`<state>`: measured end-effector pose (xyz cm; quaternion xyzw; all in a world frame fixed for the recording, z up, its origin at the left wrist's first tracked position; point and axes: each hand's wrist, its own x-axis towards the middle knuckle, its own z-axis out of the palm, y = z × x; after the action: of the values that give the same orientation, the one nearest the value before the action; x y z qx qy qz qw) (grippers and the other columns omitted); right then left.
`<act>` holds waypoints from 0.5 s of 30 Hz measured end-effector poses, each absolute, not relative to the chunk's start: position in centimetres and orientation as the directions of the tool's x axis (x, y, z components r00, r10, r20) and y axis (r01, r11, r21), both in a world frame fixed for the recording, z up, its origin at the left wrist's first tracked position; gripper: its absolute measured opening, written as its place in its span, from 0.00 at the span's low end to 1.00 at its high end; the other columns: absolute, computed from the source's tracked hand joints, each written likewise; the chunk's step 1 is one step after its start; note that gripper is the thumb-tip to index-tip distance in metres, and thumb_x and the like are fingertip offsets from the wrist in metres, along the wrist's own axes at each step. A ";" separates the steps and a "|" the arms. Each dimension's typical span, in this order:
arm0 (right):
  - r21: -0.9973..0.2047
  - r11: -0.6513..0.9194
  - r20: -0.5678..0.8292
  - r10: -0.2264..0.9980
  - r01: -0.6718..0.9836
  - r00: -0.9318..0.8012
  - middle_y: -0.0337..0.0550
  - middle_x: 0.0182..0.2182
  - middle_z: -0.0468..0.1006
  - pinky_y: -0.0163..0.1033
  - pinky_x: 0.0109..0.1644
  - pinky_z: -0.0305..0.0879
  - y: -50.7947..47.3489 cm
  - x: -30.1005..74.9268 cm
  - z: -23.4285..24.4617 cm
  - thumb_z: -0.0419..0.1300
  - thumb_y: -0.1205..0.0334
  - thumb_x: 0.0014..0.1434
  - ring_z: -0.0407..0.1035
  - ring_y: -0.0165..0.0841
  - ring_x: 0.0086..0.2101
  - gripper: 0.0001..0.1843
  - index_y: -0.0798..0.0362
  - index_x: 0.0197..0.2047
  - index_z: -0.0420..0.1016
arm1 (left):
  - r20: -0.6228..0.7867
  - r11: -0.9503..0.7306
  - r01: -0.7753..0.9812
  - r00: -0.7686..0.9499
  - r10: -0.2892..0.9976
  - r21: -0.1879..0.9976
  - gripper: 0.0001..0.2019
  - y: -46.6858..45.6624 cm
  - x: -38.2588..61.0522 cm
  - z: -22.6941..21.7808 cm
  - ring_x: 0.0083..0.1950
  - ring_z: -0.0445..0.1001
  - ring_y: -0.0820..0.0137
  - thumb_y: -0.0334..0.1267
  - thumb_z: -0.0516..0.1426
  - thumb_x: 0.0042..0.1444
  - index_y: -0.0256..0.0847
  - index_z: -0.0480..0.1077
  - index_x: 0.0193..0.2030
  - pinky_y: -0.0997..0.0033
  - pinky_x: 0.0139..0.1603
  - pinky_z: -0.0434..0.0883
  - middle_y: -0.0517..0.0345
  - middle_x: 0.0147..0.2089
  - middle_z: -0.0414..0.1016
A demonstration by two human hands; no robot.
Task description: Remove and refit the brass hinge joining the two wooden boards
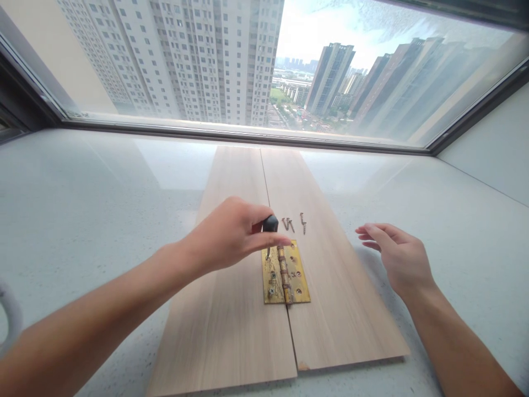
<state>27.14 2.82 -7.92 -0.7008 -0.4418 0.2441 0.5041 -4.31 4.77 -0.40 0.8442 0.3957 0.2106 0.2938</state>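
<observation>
Here, a brass-coloured hinge (285, 274) straddles the seam between two wooden boards (334, 286); screw heads (271, 291) sit in its left leaf's near holes. Over that leaf, the left hand (231, 231) grasps a black-handled screwdriver (270, 223), its tip apparently on another hole, though partly hidden. Loose screws (305, 227) lie on the right board. Beside it, the right hand (403, 262) hovers, fingers loosely curled, unclenched.

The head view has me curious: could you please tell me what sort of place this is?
Probably a deep windowsill on an upper floor: its pale speckled surface meets a dark window frame, and high-rise towers stand outside, with the ground far below.
</observation>
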 end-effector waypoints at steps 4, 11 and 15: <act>-0.920 -0.105 0.100 0.867 0.377 0.487 0.41 0.30 0.77 0.40 0.41 0.69 2.8 27.0 -7.9 0.63 0.52 0.51 0.70 0.33 0.33 0.12 0.54 0.28 0.78 | 0.208 -0.580 0.595 0.576 0.790 0.557 0.17 4.3 -3.8 -0.1 0.22 0.58 0.77 0.48 0.60 0.54 0.36 0.69 0.23 0.74 0.23 0.56 0.64 0.20 0.64; -0.921 -0.109 0.093 0.870 0.374 0.484 0.41 0.30 0.78 0.40 0.41 0.69 2.8 27.0 -7.9 0.63 0.53 0.51 0.70 0.33 0.33 0.12 0.53 0.28 0.78 | 0.107 -0.699 0.609 0.720 0.685 0.375 0.08 5.1 -3.4 1.7 0.26 0.64 0.74 0.42 0.57 0.57 0.43 0.73 0.41 0.73 0.27 0.58 0.63 0.24 0.69; -0.919 -0.110 0.087 0.879 0.378 0.468 0.41 0.31 0.78 0.40 0.42 0.69 2.8 27.0 -7.9 0.63 0.53 0.51 0.70 0.33 0.34 0.12 0.53 0.29 0.78 | -0.033 -0.720 0.588 0.782 0.622 0.368 0.06 5.1 -4.2 2.7 0.28 0.67 0.73 0.38 0.54 0.59 0.43 0.72 0.38 0.74 0.27 0.58 0.60 0.29 0.72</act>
<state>27.02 2.84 -7.94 -0.7004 -0.4487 0.2539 0.4936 -4.17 5.09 2.69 0.9262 0.3268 0.0467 0.1824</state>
